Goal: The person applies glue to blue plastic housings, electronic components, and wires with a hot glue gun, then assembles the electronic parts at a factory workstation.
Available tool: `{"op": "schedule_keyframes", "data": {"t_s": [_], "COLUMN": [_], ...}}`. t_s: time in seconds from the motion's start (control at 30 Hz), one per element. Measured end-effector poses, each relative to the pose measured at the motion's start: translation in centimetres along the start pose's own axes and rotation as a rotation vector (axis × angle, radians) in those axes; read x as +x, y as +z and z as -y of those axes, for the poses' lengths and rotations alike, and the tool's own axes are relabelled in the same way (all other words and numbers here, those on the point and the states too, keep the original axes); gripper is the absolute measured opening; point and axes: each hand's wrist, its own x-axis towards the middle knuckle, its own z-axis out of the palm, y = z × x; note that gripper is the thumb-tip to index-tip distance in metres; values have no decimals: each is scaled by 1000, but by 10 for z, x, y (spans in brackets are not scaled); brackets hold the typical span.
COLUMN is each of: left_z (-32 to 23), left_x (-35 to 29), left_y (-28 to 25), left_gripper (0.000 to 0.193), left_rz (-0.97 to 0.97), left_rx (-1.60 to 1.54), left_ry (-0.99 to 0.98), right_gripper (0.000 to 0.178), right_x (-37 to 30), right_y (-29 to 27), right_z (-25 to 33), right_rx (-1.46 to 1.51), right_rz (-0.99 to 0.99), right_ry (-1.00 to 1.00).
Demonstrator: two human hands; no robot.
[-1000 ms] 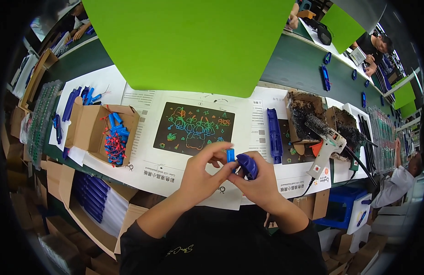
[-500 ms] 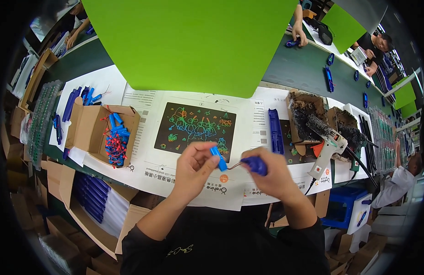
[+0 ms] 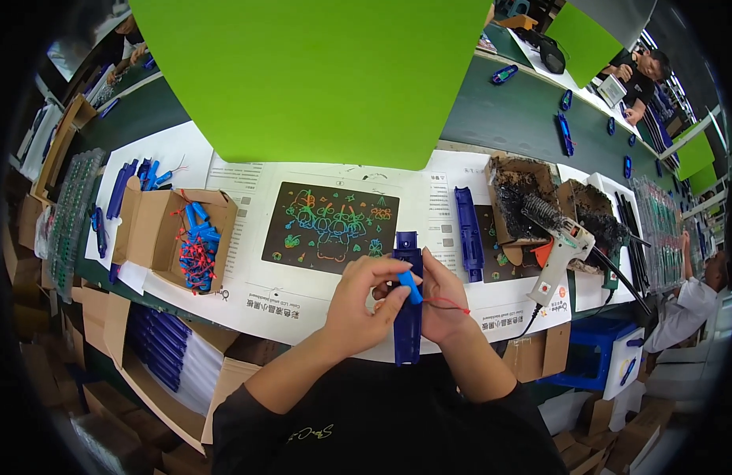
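Note:
Between thumb and fingers, my left hand (image 3: 354, 313) pinches a light blue cylindrical battery (image 3: 411, 288) with a thin red wire trailing to the right. Behind it, my right hand (image 3: 447, 305) grips a long dark blue plastic shell (image 3: 406, 339), which stands lengthwise in front of my body. The battery is over the middle of the shell; I cannot tell whether it touches. Another dark blue shell (image 3: 468, 236) lies on the table to the right of my hands.
A cardboard box (image 3: 156, 229) of blue batteries with red wires stands left. A hot glue gun (image 3: 565, 257) rests by glue-smeared boxes (image 3: 518, 198) on the right. A green panel (image 3: 311, 79) rises ahead. Below left, an open carton (image 3: 216, 396) holds several shells. Other people work beyond.
My right hand has turned the dark blue shell lengthwise and brought it beneath the battery. My left hand has moved right and slightly down with the battery. The view has shifted slightly.

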Motion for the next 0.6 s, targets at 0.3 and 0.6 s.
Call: {"op": "schedule_keyframes", "data": {"t_s": [0.3, 0.6], "left_z": [-7, -4], "left_x": [-1, -13], "left_y": [-4, 9], "left_gripper": [31, 38], "left_rz": [125, -39], "left_rx": [516, 643], "left_ry": [357, 377], "right_gripper": [56, 56], "right_x": [-13, -25], "right_y": [0, 15], "right_z": [5, 6], "right_rx": [-102, -100], "right_rz": [65, -19], "right_ry": [-1, -28]}}
